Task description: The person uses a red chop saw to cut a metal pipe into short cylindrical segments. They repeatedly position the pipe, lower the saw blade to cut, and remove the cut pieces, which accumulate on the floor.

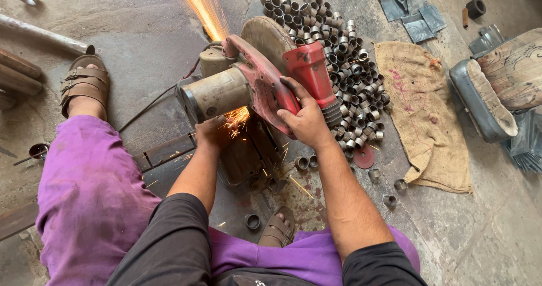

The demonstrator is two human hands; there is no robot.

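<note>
Right hand [305,119] grips the chop saw [254,83] handle; left hand [212,133] holds stock (sparks flying) under it

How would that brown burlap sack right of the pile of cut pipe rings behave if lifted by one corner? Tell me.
The burlap sack would probably hang limp and fold, since it lies flat and creased with a turned-over edge on the concrete floor. It looks thin and empty, so likely light. Its coarse weave should grip rather than slip.
</note>
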